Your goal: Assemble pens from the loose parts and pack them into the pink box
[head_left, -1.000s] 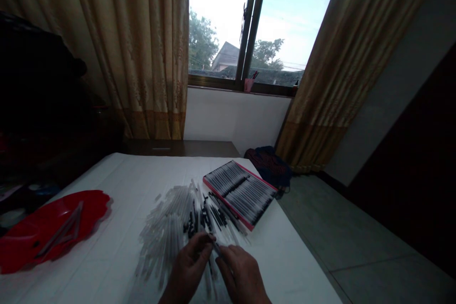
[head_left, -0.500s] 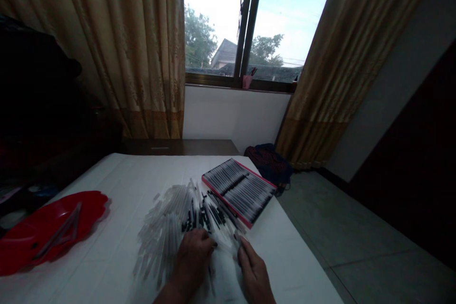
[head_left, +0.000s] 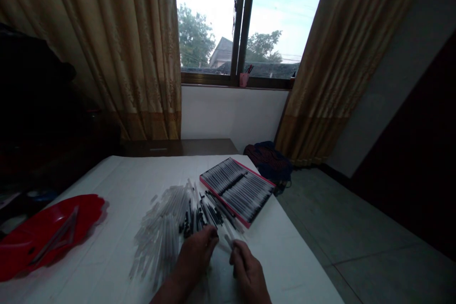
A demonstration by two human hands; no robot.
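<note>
Pink-edged tray [head_left: 248,225] by the tabletop's [head_left: 302,270] far right corner: two rows of dark-ended pens, looks about full. Left to handle, by my reading: much of the lot. Clear tubes [head_left: 167,235] heaped loose mid-tabletop, toward near edge; black pieces [head_left: 187,224] scattered between heap and tray. Left hand [head_left: 195,251]: fingertips drawn together, apparently on a small dark piece, blurred. Right hand [head_left: 249,268]: thumb and fingers pinching a pale tube [head_left: 228,241].

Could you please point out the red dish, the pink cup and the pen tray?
Red dish [head_left: 30,228]: head view, bare inside.
Pink cup [head_left: 243,80]: head view, front side.
Pen tray [head_left: 245,223]: head view, near red rim.
</note>
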